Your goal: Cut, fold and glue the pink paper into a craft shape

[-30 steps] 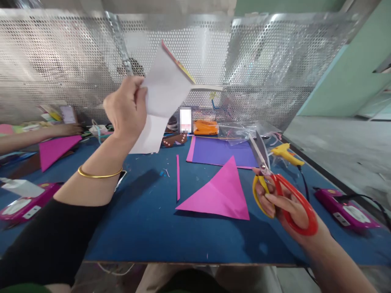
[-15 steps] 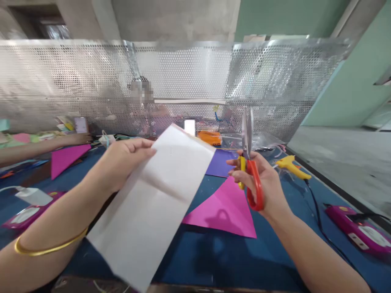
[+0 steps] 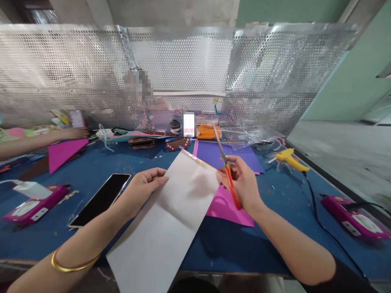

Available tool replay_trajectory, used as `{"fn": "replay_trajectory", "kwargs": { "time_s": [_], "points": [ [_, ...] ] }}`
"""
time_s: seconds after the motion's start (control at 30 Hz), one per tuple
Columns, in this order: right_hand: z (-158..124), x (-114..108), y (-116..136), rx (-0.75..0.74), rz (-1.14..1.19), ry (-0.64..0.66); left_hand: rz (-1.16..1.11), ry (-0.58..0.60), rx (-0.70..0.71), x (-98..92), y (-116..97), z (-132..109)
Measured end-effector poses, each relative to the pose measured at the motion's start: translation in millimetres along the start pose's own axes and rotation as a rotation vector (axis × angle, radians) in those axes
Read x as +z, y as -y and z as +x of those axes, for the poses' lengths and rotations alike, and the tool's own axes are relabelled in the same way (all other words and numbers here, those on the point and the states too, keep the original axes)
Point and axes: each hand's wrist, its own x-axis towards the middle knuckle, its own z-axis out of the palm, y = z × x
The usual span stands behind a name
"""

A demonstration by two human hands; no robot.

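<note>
Two hands work over the near edge of the blue tabletop point(image 3: 146, 160). Left hand point(image 3: 143, 189) pinches the white paper sheet point(image 3: 165, 228); right hand point(image 3: 242, 185) grips red-handled scissors point(image 3: 227, 175) at the sheet's far corner.

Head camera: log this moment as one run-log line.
left hand: holds white sheet | right hand: grips scissors beside sheet's right corner | below sheet: pink triangle | on blue table: phone, glue gun

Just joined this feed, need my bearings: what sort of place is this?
Most likely a shared paper-craft workbench. The right hand holds scissors beside white paper in the left hand, coloured paper and a glue gun lie on the blue table, and another person's arm rests at the left.
</note>
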Motion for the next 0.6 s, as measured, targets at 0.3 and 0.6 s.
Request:
{"fn": "replay_trajectory", "kwargs": {
  "time_s": [0.3,0.6],
  "points": [
    [-5,7,3,-0.003,0.053,0.081,-0.058,0.194,-0.209,25.1,-20,36],
    [7,-45,8,-0.079,-0.133,0.153,-0.140,-0.088,-0.037,17.5,-14,33]
  ]
}}
